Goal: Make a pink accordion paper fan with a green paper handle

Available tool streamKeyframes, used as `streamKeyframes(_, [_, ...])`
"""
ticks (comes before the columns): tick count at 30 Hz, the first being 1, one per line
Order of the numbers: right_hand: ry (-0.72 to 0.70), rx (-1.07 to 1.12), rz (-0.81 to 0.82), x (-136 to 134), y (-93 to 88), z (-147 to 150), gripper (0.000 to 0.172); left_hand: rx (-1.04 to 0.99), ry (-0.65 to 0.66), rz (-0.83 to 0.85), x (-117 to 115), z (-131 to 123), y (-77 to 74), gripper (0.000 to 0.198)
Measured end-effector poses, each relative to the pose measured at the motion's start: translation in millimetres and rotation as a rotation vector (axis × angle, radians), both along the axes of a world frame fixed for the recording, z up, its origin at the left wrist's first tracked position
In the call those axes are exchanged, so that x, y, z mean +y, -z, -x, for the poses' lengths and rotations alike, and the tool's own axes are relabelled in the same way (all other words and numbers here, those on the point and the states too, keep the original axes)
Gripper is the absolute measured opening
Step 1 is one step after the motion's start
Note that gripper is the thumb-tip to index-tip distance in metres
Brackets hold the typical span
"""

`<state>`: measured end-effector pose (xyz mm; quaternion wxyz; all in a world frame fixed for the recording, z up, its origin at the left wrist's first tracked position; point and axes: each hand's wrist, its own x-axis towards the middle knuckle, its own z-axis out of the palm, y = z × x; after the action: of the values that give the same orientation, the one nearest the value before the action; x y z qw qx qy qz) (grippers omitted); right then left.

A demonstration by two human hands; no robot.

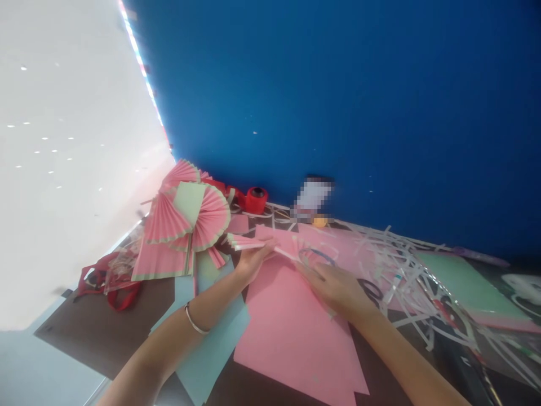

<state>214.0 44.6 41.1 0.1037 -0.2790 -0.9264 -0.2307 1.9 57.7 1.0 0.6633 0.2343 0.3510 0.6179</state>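
Note:
A narrow strip of pleated pink paper with pale green edges [245,242] runs between my two hands. My left hand [255,260] pinches it, with fanned pleats showing to the left. My right hand [327,282] is closed at the strip's other end, where more pleats spread out, slightly blurred. A thin blue-grey loop [318,252] shows just above the right fingers; its kind is unclear. Beneath both hands lies a pink paper sheet [291,338], with light blue sheets [203,358] under my left forearm.
Pink-and-green paper fans [169,217] stand at the left. Behind lie a red tape roll [256,201] and a blurred-out rectangle [313,197] against the blue wall [338,101]. White paper strips [397,259] tangle at the right, near green sheets [465,282]. A red strap [122,299] lies left.

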Motion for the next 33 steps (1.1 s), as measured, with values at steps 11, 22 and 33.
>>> streamKeyframes(11, [0.097,-0.045,0.0,-2.1,-1.0,-10.4,0.048,-0.003,0.032,0.011,1.4,0.8,1.6,0.03])
streamKeyframes(22, [0.068,-0.036,-0.067,-1.1,-2.6,-1.4,0.043,-0.162,0.27,0.018,-0.6,-3.9,-4.1,0.032])
streamKeyframes(33, [0.145,0.095,0.236,-6.6,-20.3,7.3,0.033,0.033,0.217,-0.048,-2.3,-5.5,4.7,0.042])
